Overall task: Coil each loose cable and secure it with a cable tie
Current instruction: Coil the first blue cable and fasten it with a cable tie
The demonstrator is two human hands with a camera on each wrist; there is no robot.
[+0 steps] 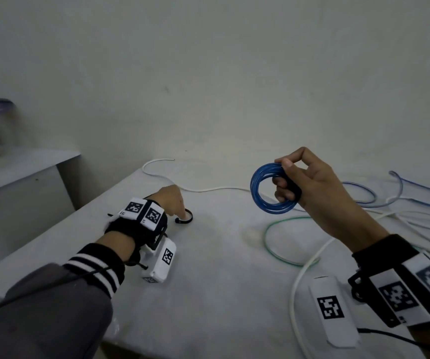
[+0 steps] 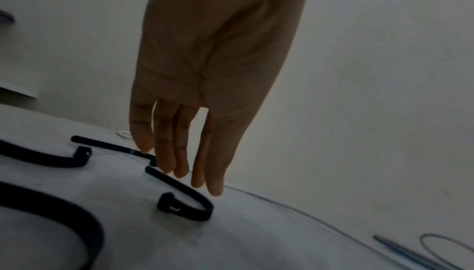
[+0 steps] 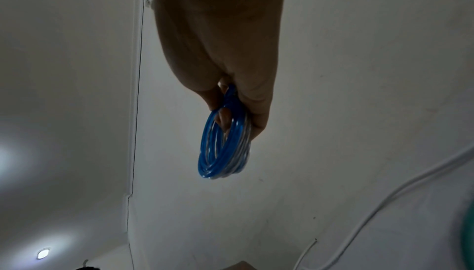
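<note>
Blue cable coil (image 1: pixel 273 189) gripped by right hand (image 1: pixel 309 182) above the surface (image 1: pixel 221 281); left hand (image 1: pixel 172 200), fingers extended, touches a black cable tie (image 1: pixel 185 219) near the far edge.

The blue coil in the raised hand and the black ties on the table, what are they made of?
The blue coil looks like wire in glossy, see-through plastic: light glints along its loops. The black ties look like matte flexible plastic: each is a thin curved strip with a blocky head. I cannot tell more than that.
</note>
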